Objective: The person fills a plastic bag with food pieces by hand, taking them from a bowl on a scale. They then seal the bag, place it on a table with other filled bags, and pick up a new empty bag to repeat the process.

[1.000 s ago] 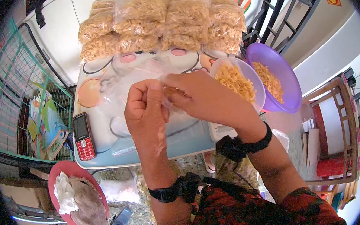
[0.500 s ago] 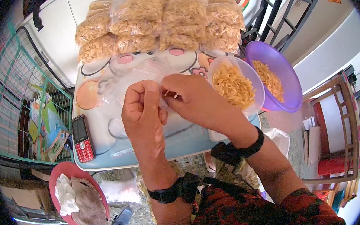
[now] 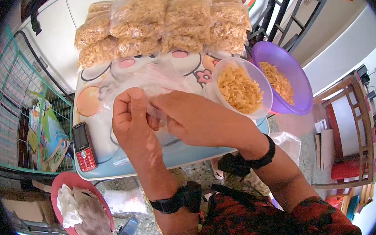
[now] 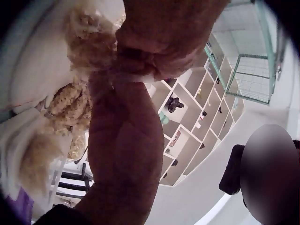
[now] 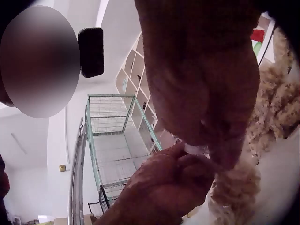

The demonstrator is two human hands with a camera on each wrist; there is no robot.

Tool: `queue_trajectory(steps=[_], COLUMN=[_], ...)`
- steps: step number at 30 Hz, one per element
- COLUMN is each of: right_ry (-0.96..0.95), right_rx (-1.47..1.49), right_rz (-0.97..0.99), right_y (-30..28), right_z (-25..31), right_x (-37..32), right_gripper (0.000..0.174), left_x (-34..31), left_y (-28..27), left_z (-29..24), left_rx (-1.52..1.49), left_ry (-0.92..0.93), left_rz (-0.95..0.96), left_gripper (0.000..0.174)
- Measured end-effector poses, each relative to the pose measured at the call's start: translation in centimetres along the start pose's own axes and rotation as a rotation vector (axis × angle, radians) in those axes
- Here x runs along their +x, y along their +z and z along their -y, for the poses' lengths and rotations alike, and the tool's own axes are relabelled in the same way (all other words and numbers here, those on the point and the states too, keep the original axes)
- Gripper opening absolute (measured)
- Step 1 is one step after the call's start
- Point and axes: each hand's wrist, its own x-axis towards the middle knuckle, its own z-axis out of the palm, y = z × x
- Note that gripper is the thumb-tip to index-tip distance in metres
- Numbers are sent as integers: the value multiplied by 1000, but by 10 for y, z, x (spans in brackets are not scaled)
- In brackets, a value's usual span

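Note:
Over the near middle of the table, my left hand (image 3: 133, 118) pinches a clear plastic bag (image 3: 157, 107) between thumb and curled fingers. My right hand (image 3: 201, 118) meets it from the other side, its fingers curled at the same bag. The right wrist view shows the fingertips of both hands close together around a small pale piece of the plastic (image 5: 197, 150). Much of the bag is hidden behind the hands. Flat clear zip bags (image 3: 166, 74) lie on the table just beyond them.
Filled bags of yellowish dry flakes (image 3: 138, 14) are stacked along the back. A clear bowl of flakes (image 3: 239, 88) and a purple basin (image 3: 300, 92) stand at the right. A red phone (image 3: 84, 146) lies at the left edge. A pink stool (image 3: 61, 182) stands below left.
Both hands have shifted slightly left and down in the view, still together at the bag. My right hand has turned, with its fingers now more hidden. The clear bowl shows less covered by the right arm.

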Motion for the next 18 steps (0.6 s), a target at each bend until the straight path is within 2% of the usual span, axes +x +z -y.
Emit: queue_trajectory(steps=[3, 6, 8, 12, 14, 16, 18], right_ry=[8, -99, -117, -235, -198, -40, 190], right_rx=[-131, -51, -50, -100, -235, -253, -162], right_rz=[91, -88, -116, -315, -354, -445, -429], right_y=[6, 10, 3, -20, -46, -66, -81], right_z=[-9, -8, -3, -6, -15, -29, -42], right_x=[3, -1, -6, -31, -50, -67, -86], right_gripper=[22, 18, 22, 24, 22, 19, 22], left_x=[-2, -3, 0, -2, -3, -3, -2], left_y=[5, 4, -1, 4, 5, 2, 1], left_z=[0, 0, 2, -3, -5, -5, -3], left_rx=[36, 42, -11, -13, 39, 37, 29], left_ry=[31, 41, 51, 2, -2, -2, 6], left_rz=[14, 11, 41, -58, -86, -71, -56], left_gripper=[16, 15, 14, 15, 16, 16, 15])
